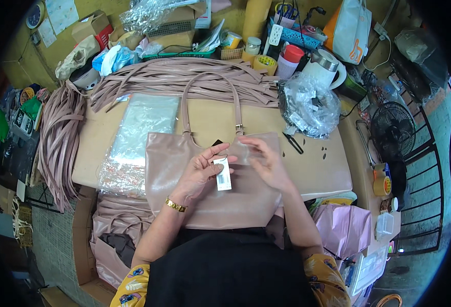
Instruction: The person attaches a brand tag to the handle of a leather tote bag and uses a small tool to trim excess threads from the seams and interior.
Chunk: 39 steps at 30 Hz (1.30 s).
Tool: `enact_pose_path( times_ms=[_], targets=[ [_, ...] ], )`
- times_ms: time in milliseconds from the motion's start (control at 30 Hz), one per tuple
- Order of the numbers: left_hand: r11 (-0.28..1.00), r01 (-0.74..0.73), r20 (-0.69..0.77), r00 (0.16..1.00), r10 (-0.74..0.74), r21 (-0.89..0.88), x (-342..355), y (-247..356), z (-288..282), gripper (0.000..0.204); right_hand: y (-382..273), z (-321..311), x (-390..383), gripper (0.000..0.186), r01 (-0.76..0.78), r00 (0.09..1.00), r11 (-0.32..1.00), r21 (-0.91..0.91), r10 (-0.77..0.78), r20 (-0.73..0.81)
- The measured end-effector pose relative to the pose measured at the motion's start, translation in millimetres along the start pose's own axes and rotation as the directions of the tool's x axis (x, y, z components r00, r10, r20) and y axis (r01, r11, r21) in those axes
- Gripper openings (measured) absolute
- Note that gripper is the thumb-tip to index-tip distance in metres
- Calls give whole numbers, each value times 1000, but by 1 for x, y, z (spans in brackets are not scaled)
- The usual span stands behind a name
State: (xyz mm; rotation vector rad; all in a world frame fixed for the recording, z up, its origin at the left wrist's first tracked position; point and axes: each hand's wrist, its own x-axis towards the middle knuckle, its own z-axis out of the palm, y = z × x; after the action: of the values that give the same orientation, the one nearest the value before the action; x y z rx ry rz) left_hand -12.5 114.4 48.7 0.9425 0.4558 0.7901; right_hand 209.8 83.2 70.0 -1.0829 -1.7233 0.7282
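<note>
A dusty-pink handbag (pixel 171 163) lies on the table in front of me, its two-ended strap (pixel 185 110) looping away toward the back. Over the bag's upper middle, my left hand (pixel 201 170) pinches a white hang tag (pixel 224 176) with a barcode on it. A small black piece (pixel 218 143) shows just behind the fingertips. My right hand (pixel 266 163) hovers over the bag's right half, fingers bent and apart, slightly blurred, with nothing visible in them. Its fingertips are close below the strap's buckle (pixel 239 127).
Clear plastic bags (pixel 146 128) lie left of the handbag. Long pink strips (pixel 148 77) are heaped at the back and hang at the left (pixel 59 148). Black snips (pixel 293 144) rest at the right, near crumpled plastic (pixel 310 105) and a white kettle (pixel 321 69).
</note>
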Motion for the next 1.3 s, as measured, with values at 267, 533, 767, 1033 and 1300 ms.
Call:
enact_pose_path(
  times_ms=[267,533,767,1033,1300],
  targets=[
    [667,-85,-264,876,404,740,-18,13,15,84,14,17,1,27,-137,927,988,-70,152,343],
    [80,-434,270,682,680,897,-17,13,14,78,-14,25,12,22,-152,983,986,72,144,111],
    [66,-404,298,766,569,912,-12,15,20,84,-15,34,1,7,-115,991,988,105,107,78],
    [250,-339,193,863,467,907,5,-14,20,81,17,35,-9,7,-175,931,882,438,293,-219],
    [716,-216,-15,953,301,663,56,-16,13,41,30,9,18,13,-300,935,827,476,355,-27]
  ],
)
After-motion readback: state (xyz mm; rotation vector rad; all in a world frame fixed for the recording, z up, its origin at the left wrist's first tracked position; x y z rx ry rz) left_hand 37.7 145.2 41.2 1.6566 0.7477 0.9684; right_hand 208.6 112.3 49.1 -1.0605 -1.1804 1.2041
